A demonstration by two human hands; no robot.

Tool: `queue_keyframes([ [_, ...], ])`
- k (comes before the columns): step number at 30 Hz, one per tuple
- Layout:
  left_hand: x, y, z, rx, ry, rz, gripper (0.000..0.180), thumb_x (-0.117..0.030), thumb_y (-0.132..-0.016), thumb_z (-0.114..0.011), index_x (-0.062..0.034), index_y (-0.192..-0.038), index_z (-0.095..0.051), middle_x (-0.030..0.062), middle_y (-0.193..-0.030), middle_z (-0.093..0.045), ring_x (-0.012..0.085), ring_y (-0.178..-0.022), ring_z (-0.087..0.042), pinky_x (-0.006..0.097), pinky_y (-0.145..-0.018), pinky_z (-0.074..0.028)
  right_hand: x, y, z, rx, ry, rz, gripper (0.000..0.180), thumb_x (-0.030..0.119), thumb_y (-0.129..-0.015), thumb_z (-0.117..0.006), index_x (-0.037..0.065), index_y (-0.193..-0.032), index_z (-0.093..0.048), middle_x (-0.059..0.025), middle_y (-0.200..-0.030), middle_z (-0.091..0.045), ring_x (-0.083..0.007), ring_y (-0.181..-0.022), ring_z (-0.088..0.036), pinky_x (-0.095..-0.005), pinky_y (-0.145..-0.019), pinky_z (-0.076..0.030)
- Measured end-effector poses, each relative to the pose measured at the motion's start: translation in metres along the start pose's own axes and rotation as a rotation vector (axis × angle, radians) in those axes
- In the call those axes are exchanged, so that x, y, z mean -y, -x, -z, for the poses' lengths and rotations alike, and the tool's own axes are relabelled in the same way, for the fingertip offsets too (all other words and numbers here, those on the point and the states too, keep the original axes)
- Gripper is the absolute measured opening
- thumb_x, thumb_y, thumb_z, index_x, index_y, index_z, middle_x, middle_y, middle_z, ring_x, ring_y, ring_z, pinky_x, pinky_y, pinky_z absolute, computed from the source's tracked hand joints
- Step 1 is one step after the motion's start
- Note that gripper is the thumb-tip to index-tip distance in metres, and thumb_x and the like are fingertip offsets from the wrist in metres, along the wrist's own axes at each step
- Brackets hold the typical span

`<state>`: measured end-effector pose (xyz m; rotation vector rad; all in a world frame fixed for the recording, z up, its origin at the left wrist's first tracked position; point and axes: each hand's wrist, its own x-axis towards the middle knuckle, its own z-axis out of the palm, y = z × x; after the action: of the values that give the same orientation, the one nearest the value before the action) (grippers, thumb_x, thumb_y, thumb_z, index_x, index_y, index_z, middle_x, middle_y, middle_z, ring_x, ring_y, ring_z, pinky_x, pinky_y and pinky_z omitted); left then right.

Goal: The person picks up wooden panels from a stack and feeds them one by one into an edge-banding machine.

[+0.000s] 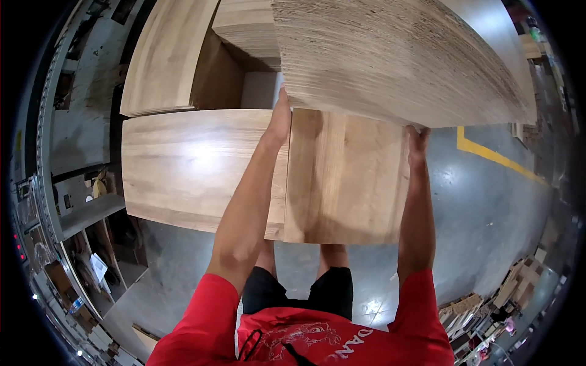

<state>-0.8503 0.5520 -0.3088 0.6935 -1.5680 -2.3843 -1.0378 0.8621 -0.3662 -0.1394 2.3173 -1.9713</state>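
Note:
A thick stack of wood-grain panels (397, 61), its many layered edges facing me, fills the upper right. My left hand (281, 119) presses on its lower left corner, the fingertips partly hidden along its side. Under its near edge, farther right, my right hand (418, 141) has its fingers curled and mostly out of sight beneath the stack. Below my hands lie two light wood-grain panel tops side by side: a left one (183, 161) under my left forearm, and a right one (348, 177) between my arms.
More wood-grain panel stacks (168, 55) stand at the far left, beside a gap with a pale surface in it. A grey machine frame (79, 122) and a shelf with compartments (110, 250) line the left. A yellow floor line (488, 151) and piled boards (519, 280) are on the right.

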Motion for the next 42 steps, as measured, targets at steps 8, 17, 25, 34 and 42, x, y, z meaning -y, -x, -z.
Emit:
queue_keyframes([
  [8,0.006,-0.002,-0.019,-0.104,0.018,0.002,0.060,-0.042,-0.100,-0.015,-0.0007,-0.142,-0.025,0.0097,-0.143,-0.033,0.0194,-0.131,-0.028,0.030,-0.110,-0.017,-0.018,-0.017,0.018,-0.092,-0.104,-0.166,0.053,0.000,-0.070,-0.061,0.010,-0.118,-0.040,-0.0024,-0.105,-0.049,-0.0144,-0.090,-0.047,-0.0290,-0.078,-0.041],
  [17,-0.003,0.008,-0.022,-0.114,0.000,0.034,0.058,-0.041,-0.099,-0.018,-0.0006,-0.139,-0.031,0.0103,-0.139,-0.037,0.0203,-0.129,-0.033,0.031,-0.107,-0.023,-0.020,-0.007,0.023,-0.151,-0.056,-0.315,0.054,-0.002,-0.070,-0.059,0.017,-0.116,-0.038,0.0013,-0.098,-0.050,-0.0107,-0.080,-0.048,-0.0261,-0.062,-0.039],
  [25,-0.001,0.032,-0.018,-0.212,-0.053,0.017,0.059,-0.041,-0.099,-0.017,0.0006,-0.139,-0.029,0.0103,-0.139,-0.038,0.0211,-0.129,-0.033,0.032,-0.108,-0.023,0.026,0.037,-0.006,-0.195,-0.111,-0.194,0.075,-0.009,-0.071,-0.053,0.008,-0.138,-0.027,-0.0067,-0.126,-0.048,-0.0200,-0.112,-0.047,-0.0309,-0.093,-0.038],
  [34,0.017,0.069,0.001,-0.245,0.054,0.065,0.056,-0.037,-0.098,-0.024,0.0023,-0.137,-0.033,0.0081,-0.138,-0.039,0.0190,-0.128,-0.033,0.031,-0.107,-0.022,0.016,0.090,0.006,-0.192,-0.141,-0.106,0.063,-0.018,-0.068,-0.049,-0.002,-0.129,-0.042,-0.0121,-0.128,-0.049,-0.0231,-0.115,-0.050,-0.0306,-0.096,-0.041],
  [42,0.043,0.108,0.036,-0.339,-0.001,0.078,0.050,-0.031,-0.097,-0.027,0.0025,-0.131,-0.041,0.0097,-0.129,-0.047,0.0190,-0.118,-0.042,0.030,-0.103,-0.029,-0.020,0.153,0.025,-0.231,-0.141,-0.230,0.042,-0.009,-0.073,-0.053,0.006,-0.112,-0.053,0.0028,-0.090,-0.055,-0.0050,-0.064,-0.040,-0.0205,-0.051,-0.028],
])
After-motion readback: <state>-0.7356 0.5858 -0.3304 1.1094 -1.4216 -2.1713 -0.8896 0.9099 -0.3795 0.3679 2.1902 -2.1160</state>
